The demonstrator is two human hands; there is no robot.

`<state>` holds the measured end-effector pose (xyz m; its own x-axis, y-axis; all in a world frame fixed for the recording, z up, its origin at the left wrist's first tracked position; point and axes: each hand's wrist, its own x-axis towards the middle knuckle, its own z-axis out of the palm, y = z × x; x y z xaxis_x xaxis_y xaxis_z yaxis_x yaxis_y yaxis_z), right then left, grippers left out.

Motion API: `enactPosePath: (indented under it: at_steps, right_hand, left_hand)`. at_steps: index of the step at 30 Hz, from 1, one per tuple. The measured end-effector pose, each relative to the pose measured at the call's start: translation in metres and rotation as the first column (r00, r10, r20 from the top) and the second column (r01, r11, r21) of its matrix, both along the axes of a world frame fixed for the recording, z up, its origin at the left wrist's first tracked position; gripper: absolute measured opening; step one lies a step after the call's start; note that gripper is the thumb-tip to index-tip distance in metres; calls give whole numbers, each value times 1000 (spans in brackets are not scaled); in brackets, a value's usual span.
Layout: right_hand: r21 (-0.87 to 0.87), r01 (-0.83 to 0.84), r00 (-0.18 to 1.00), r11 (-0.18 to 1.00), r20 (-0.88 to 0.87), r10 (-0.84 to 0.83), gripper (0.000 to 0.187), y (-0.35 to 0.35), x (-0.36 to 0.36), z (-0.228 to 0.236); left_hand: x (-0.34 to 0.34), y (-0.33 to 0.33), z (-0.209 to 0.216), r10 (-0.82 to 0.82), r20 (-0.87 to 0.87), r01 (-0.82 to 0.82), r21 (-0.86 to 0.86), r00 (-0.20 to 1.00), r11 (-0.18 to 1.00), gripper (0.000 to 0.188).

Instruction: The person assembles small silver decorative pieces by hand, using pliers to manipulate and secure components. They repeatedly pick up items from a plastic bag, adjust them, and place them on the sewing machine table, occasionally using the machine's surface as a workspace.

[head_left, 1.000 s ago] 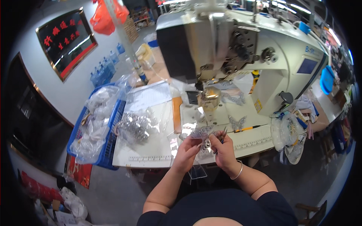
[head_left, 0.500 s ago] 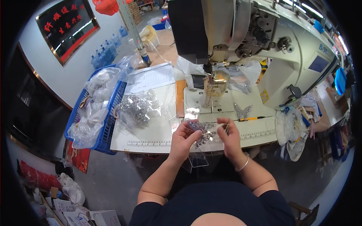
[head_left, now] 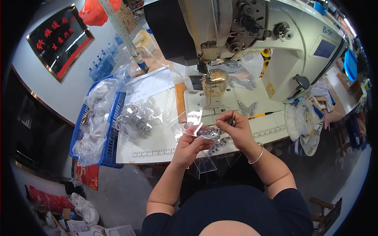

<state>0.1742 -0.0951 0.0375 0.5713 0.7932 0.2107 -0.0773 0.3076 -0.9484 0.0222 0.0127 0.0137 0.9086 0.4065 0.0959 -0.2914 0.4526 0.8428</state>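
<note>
My left hand (head_left: 186, 148) is closed on the edge of a silver glittery appliqué (head_left: 212, 134), held just above the front edge of the sewing table. Clear plastic film (head_left: 206, 165) hangs below it. My right hand (head_left: 238, 133) is pinched at the appliqué's far side, and a small dark pointed tool (head_left: 233, 117) shows between its fingers; its kind is unclear. A silver butterfly appliqué (head_left: 247, 108) lies on the machine bed beyond the right hand, beside a yellow pen (head_left: 261, 115).
A large white sewing machine (head_left: 293, 65) stands over the table. Left are a heap of silver appliqués in plastic (head_left: 139, 118), a paper sheet (head_left: 151, 83) and a blue basket (head_left: 112, 144) of plastic bags. More bags (head_left: 300, 120) hang at the right table end.
My right hand has moved up and left, and the dark tool now points upward from it. The left hand still holds the appliqué, which has tilted. The whole view has shifted slightly.
</note>
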Motion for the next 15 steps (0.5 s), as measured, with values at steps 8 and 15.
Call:
enactPosePath:
  at_steps: [8,15]
  right_hand:
    - [-70,61,984,996,171,-48,10,-1,1,-1]
    - [-100,109,969,989,231,-84,9,0,-2,-5]
  left_hand:
    - [11,-1,-7,121,83,-121,-12,989,993,26]
    - [14,-4,-5,291,-5,-286,176,957,942,21]
